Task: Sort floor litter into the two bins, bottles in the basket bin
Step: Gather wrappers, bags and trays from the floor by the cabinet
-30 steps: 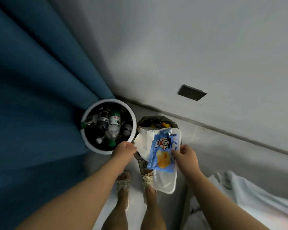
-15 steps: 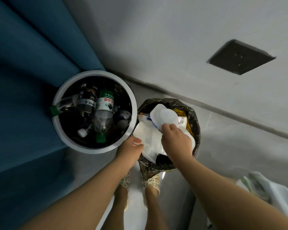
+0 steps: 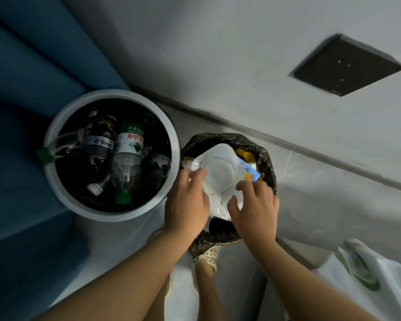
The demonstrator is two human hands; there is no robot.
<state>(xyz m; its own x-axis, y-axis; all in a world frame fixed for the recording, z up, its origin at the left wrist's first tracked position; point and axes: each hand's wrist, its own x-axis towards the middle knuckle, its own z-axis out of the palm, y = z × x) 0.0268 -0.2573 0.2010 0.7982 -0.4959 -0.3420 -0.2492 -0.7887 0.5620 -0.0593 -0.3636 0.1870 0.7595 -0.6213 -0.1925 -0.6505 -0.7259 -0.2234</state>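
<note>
Both hands reach into the black-bag-lined bin (image 3: 267,158). The right hand (image 3: 255,209) grips the near edge of a white plastic container (image 3: 220,172) between its bent fingers and thumb. The left hand (image 3: 186,202) has its fingers on the container's left edge, but they are blurred and I cannot tell whether they grip it. A blue wrapper (image 3: 250,170) pokes out just beyond the right hand. Left of the left hand, the white-rimmed bin (image 3: 56,188) holds bottles, among them a green-labelled bottle (image 3: 129,144).
</note>
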